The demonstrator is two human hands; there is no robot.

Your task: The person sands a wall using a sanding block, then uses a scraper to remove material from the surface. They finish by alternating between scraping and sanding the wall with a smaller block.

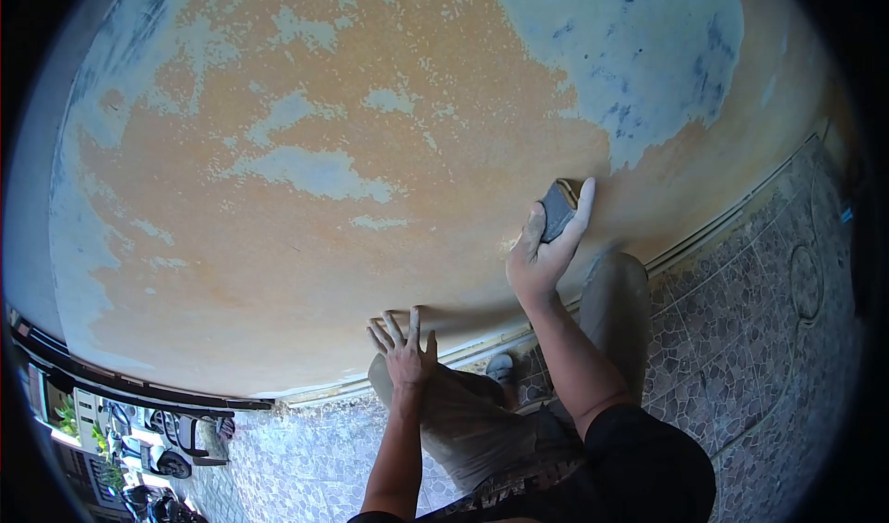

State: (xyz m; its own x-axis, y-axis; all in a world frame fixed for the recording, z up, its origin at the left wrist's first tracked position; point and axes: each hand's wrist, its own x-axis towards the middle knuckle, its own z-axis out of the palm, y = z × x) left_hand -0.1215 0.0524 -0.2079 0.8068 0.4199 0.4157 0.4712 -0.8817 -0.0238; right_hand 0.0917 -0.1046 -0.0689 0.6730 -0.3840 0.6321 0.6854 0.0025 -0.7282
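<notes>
My right hand [546, 255] grips a dark grey block [558, 210] with a tan edge, thumb on one side and fingers on the other, close to the wall. Whitish dust coats its fingers. Lower and to the left, my left hand [406, 352] rests with spread fingers against the wall and holds nothing. The wall [463, 245] is orange-tan with irregular pale blue-white patches, the largest at the upper right and along the left side.
My bent knees are close to the wall, above a stone-patterned floor [704, 366]. A sandalled foot [501, 367] shows between my legs. A pipe or ledge runs along the wall's base. Parked vehicles [153, 454] and green plants are at the lower left.
</notes>
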